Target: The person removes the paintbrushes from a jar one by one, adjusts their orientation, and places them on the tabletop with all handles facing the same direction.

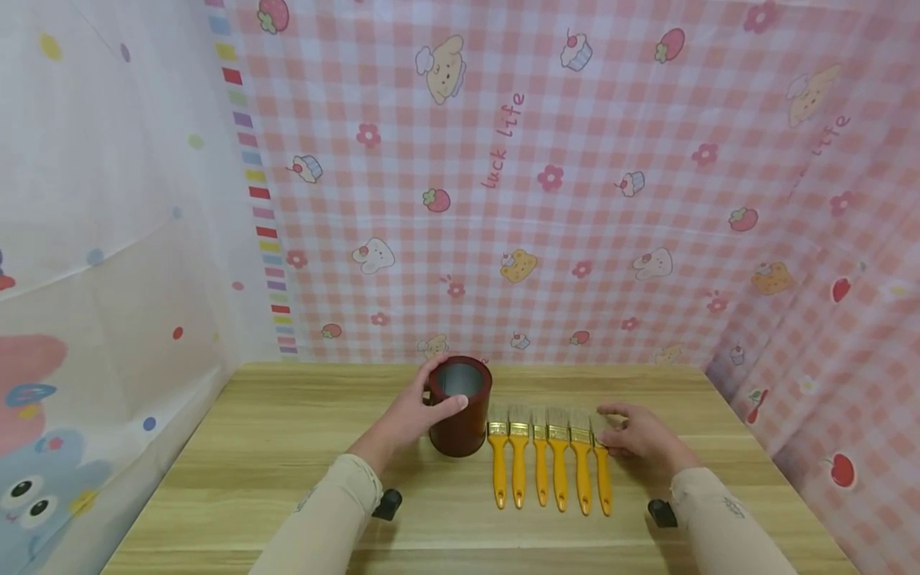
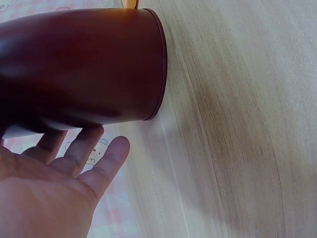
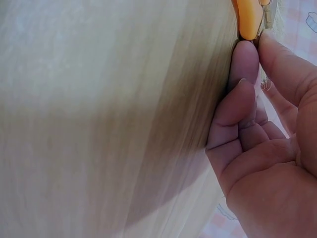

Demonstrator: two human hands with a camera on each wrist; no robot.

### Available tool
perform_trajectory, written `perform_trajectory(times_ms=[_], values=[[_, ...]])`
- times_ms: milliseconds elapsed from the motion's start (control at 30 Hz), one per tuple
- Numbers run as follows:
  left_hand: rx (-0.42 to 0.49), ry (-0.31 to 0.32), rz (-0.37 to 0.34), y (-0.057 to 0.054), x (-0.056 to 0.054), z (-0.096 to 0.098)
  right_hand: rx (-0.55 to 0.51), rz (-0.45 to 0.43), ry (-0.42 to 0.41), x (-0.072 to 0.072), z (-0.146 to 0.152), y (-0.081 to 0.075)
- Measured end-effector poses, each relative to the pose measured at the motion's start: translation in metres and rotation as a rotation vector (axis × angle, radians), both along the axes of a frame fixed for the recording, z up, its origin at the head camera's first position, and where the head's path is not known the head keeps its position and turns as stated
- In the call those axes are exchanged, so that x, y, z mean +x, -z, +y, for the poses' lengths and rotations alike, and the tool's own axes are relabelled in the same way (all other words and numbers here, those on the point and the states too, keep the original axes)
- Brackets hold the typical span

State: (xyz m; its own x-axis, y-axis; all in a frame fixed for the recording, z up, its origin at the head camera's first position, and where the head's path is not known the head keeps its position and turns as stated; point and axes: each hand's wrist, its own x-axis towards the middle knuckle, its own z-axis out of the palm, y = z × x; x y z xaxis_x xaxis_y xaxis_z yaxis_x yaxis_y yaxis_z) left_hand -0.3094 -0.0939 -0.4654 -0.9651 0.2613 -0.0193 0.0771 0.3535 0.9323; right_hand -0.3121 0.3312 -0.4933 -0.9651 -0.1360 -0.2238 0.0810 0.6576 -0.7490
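My left hand [image 1: 413,411] holds a dark red-brown cup [image 1: 460,431] that stands upright on the table, thumb over the near rim and fingers along its left and far side. In the left wrist view, fingertips [image 2: 91,133] touch the cup's smooth wall [image 2: 89,64]. Right of the cup lies a row of several flat paintbrushes [image 1: 559,471] with yellow handles, bristles pointing away. At the row's right end, my right hand [image 1: 640,435] pinches the last paintbrush [image 1: 603,483] near its metal band. The right wrist view shows thumb and fingertip at that brush's yellow handle [image 3: 250,20].
The wood-grain table [image 1: 287,447] reaches back to a pink checked cloth [image 1: 489,239] hung behind it. A white patterned curtain [image 1: 108,200] hangs on the left. Black wrist mounts [image 1: 388,505] sit below both sleeves.
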Motion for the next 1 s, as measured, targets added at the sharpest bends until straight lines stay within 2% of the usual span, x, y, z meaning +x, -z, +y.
perform_trajectory(times_ms=[600,767,1000], values=[[0.006,0.003,0.007,-0.001,0.0,0.0,-0.004,0.003,-0.005,0.001,-0.001,0.0],[0.013,0.01,-0.004,-0.005,-0.001,-0.002,0.009,0.01,-0.011,-0.001,-0.002,0.0],[0.068,0.024,-0.013,-0.011,-0.002,-0.009,0.023,0.017,-0.025,-0.003,-0.003,0.002]])
